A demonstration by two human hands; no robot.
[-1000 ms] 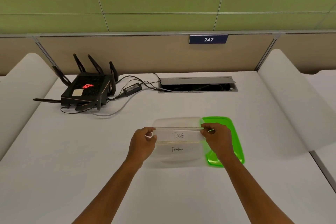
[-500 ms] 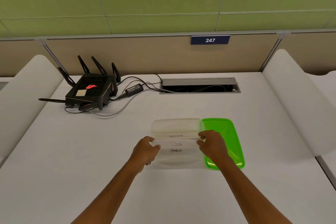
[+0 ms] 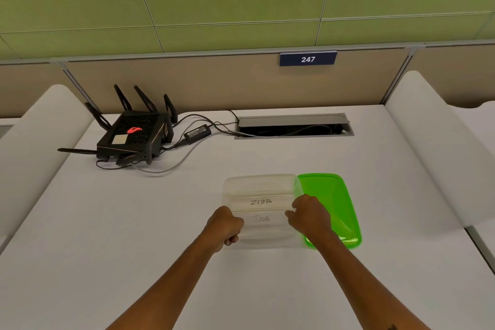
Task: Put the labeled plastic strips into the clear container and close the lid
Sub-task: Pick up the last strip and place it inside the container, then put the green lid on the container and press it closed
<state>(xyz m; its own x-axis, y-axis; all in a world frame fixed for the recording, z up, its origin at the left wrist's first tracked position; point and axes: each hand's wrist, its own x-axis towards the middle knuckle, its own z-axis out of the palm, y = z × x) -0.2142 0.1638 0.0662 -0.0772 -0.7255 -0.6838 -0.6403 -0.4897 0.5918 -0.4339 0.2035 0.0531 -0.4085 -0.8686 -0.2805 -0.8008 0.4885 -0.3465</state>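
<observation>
A clear container (image 3: 257,179) stands open on the white table, in front of me. Inside it lie clear plastic strips: one marked ZEBRA (image 3: 261,202) farther back and one marked DOG (image 3: 262,219) nearer to me. My left hand (image 3: 225,225) is closed at the left end of the DOG strip. My right hand (image 3: 308,218) pinches the strip's right end. Both hands sit low, at the container's near half. The green lid (image 3: 330,195) lies flat on the table, touching the container's right side; my right wrist covers part of it.
A black router (image 3: 134,134) with antennas sits at the back left, its cables and power adapter (image 3: 197,132) running to an open cable hatch (image 3: 293,126) at the back. White curved dividers flank the table on both sides.
Both hands have brought the DOG strip down and toward me, into the container's near half. It now covers the PENGUIN strip, and the ZEBRA strip shows behind it.
</observation>
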